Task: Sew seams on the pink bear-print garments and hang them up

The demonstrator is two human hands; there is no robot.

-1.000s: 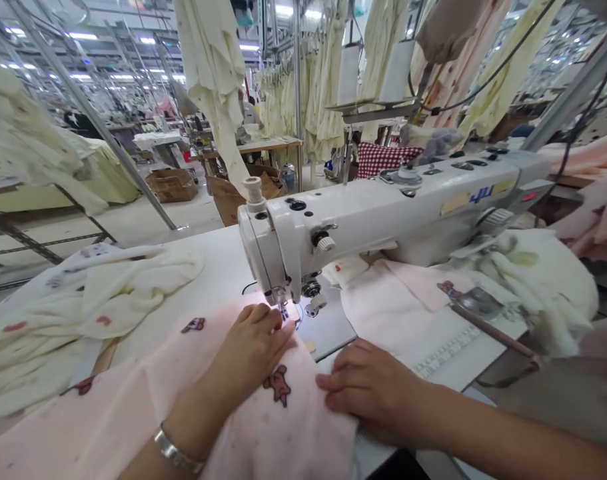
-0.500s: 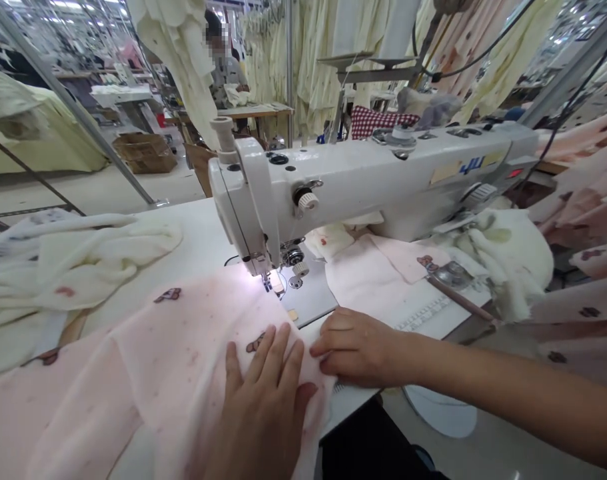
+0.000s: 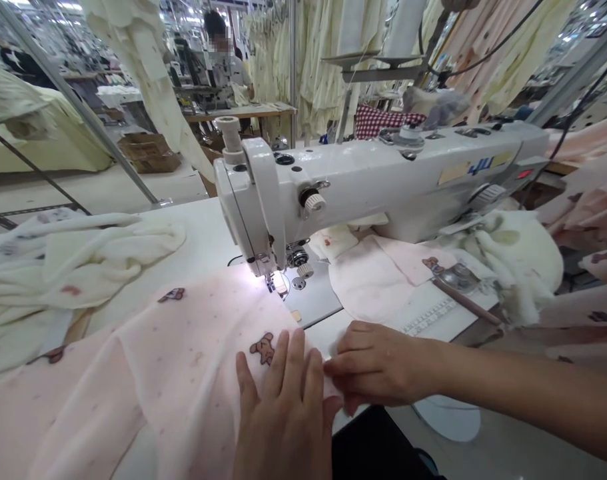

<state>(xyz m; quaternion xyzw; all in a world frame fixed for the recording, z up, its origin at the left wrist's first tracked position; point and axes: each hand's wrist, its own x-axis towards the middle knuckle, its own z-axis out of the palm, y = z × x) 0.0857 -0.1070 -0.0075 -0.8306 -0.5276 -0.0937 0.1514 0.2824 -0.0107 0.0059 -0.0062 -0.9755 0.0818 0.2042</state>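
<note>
Pink fleece fabric (image 3: pixel 183 360) with bear prints spreads over the sewing table (image 3: pixel 198 223), its far corner under the lit presser foot (image 3: pixel 270 283) of a white sewing machine (image 3: pixel 348 180). My left hand (image 3: pixel 286 400) lies flat on the fabric, fingers spread, just below a printed bear. At the fabric's right edge, near the table's front, my right hand (image 3: pixel 383 363) is closed with its fingertips pinching that edge. The fingertips of the right hand are partly hidden by its own knuckles and the cloth.
Cream fabric (image 3: pixel 103 260) is heaped at the left. Pink cut pieces (image 3: pixel 378 273), a ruler strip (image 3: pixel 436 312) and a brown-handled tool (image 3: pixel 468 300) lie right of the needle. Another person (image 3: pixel 228 67) works at a table behind. Garments (image 3: pixel 268 73) hang around.
My right hand has shifted slightly down and toward the front along the fabric edge. The left hand sits a little lower, showing more of the printed bear. The view has moved slightly.
</note>
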